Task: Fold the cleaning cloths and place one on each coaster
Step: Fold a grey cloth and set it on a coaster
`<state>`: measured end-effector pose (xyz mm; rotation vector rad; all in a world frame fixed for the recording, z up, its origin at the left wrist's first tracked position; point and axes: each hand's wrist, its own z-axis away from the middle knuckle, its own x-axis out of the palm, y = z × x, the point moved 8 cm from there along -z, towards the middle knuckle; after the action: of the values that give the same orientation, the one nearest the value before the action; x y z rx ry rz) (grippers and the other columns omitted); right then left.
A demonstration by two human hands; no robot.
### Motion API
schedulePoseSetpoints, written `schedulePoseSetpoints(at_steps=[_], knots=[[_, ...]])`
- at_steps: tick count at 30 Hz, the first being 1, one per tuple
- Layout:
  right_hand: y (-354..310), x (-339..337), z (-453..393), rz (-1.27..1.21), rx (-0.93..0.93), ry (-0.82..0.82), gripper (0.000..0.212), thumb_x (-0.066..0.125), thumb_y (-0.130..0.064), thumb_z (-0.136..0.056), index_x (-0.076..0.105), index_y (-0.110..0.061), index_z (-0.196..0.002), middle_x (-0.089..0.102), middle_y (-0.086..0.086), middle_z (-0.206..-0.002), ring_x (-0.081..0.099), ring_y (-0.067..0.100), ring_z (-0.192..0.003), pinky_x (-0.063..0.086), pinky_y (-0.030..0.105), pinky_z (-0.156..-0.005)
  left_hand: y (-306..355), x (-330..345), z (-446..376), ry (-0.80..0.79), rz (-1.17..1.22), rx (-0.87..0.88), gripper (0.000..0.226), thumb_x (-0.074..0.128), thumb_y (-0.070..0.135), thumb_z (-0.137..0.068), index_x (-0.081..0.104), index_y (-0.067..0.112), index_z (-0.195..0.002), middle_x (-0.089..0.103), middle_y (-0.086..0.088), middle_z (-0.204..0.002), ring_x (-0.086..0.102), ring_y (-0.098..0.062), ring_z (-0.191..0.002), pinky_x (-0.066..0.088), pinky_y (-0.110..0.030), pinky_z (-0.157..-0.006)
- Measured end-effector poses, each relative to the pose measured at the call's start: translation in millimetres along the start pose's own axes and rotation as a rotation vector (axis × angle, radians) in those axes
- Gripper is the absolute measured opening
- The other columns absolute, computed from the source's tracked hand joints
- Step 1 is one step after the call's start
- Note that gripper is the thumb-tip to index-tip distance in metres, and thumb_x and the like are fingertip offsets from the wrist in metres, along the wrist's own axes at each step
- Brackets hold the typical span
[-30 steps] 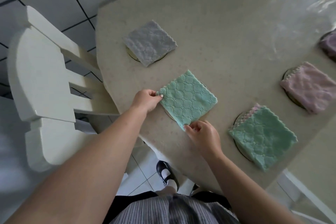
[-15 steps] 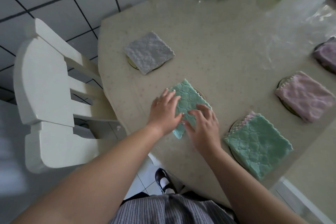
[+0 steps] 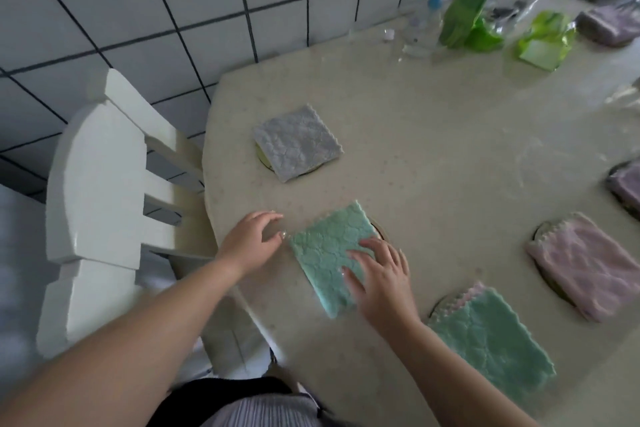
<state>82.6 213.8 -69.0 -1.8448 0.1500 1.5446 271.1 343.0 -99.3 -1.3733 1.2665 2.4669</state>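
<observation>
The folded green cloth (image 3: 332, 253) lies on the table (image 3: 450, 149) near its near-left edge, covering most of a coaster (image 3: 378, 228) whose rim shows at its right corner. The right hand (image 3: 381, 277) presses flat on it, fingers spread. The left hand (image 3: 252, 239) hovers just left of the cloth, fingers loosely curled and holding nothing. A grey cloth (image 3: 298, 142) sits farther back.
</observation>
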Motion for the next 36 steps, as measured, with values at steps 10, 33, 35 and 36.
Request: schedulePoseSetpoints(at_steps=[10, 33, 35, 36], knots=[[-50.5, 49.5, -136.9, -0.357, 0.387, -0.301, 0.029, 0.053, -0.034, -0.09, 0.07, -0.011, -0.088, 0.07, 0.009, -0.081, 0.065, 0.026, -0.079, 0.048, 0.03, -0.069, -52.4, -87.1, -134.6, 0.263, 0.657, -0.365, 0.009, 0.059, 0.015, -0.089, 0.058, 0.024, -0.085, 0.063, -0.001, -0.09, 0.061, -0.016, -0.084, 0.05, -0.032, -0.076], [-44.6, 94.0, -173.3, -0.293, 0.735, -0.358, 0.032, 0.053, -0.057, -0.079, 0.059, -0.032, -0.06, 0.06, -0.006, -0.06, 0.061, 0.021, -0.079, 0.046, 0.033, -0.077, -62.3, -94.4, -189.4, 0.461, 0.142, -0.349, 0.021, 0.057, 0.037, -0.086, 0.068, 0.019, -0.089, 0.066, -0.003, -0.105, 0.056, -0.029, -0.102, 0.046, -0.037, -0.084], [-41.5, 87.0, -172.4, -0.389, 0.739, -0.291, 0.035, 0.056, -0.051, -0.082, 0.057, -0.027, -0.056, 0.055, -0.006, -0.055, 0.06, 0.02, -0.071, 0.046, 0.032, -0.07, -51.5, -95.6, -184.5, 0.481, 0.136, -0.296, 0.024, 0.059, 0.034, -0.085, 0.064, 0.016, -0.1, 0.06, -0.004, -0.116, 0.051, -0.027, -0.113, 0.038, -0.036, -0.092], [-40.6, 80.7, -172.9, -0.446, 0.734, -0.224, 0.034, 0.058, -0.046, -0.084, 0.056, -0.024, -0.058, 0.054, -0.006, -0.057, 0.058, 0.02, -0.07, 0.044, 0.031, -0.066, -40.1, -96.5, -181.8, 0.503, 0.108, -0.203, 0.029, 0.06, 0.032, -0.085, 0.062, 0.014, -0.107, 0.056, -0.005, -0.122, 0.047, -0.026, -0.119, 0.035, -0.036, -0.096]])
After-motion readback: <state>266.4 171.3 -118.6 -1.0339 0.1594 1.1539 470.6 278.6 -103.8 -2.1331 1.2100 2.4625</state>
